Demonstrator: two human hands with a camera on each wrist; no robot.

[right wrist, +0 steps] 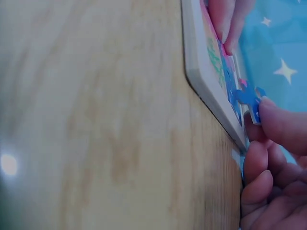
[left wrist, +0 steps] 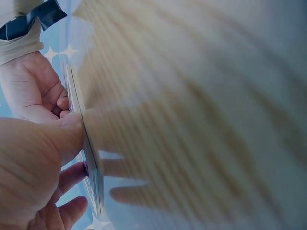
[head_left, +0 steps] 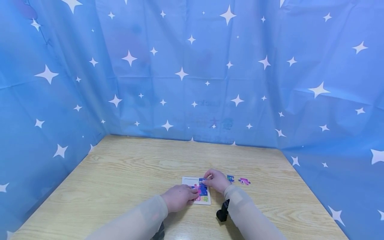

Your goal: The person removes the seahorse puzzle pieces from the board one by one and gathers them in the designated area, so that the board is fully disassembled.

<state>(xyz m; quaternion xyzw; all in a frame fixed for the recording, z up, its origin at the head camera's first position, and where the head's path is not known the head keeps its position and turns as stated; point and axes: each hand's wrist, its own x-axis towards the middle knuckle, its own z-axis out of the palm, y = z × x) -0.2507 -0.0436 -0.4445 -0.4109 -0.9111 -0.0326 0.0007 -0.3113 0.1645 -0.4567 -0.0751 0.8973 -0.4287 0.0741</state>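
Observation:
A small jigsaw puzzle in a white frame tray lies on the wooden table, partly filled with blue, pink and green pieces. My right hand is at its upper right corner, pinching a blue puzzle piece between thumb and finger. That piece stands tilted just over the tray in the right wrist view. From the left, my left hand rests its fingertips on the filled part of the puzzle. Its thumb touches the tray's side in the left wrist view. The left fingers hide part of the picture.
Just right of my right hand lie two loose pieces, a blue-green one and a pink one. A blue curtain with white stars hangs behind and beside the table. A black wrist camera sits below the right wrist.

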